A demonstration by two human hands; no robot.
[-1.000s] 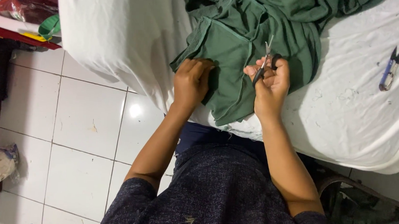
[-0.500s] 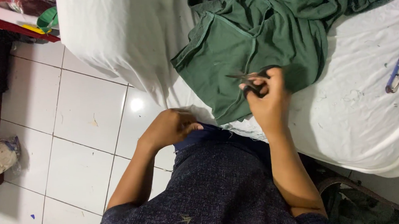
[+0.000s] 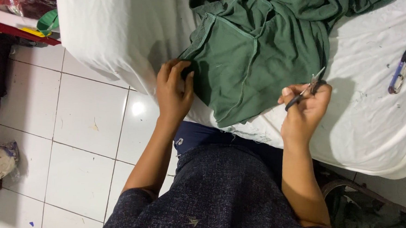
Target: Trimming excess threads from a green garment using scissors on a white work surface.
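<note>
While the person leans over the counter (image 3: 373,137), the left hand (image 3: 174,91) pinches the near left edge of the green garment (image 3: 247,61), fingers closed on the cloth. To its right, the right hand (image 3: 305,110) is clamped around small thread snips (image 3: 308,87), blades angled up and away, just off the garment's right side. The garment's long axis runs away from the body, lying between both hands; the left is on it. Farther right, a purple-handled clipper (image 3: 399,73) lies well apart. Nothing blocks the gap.
</note>
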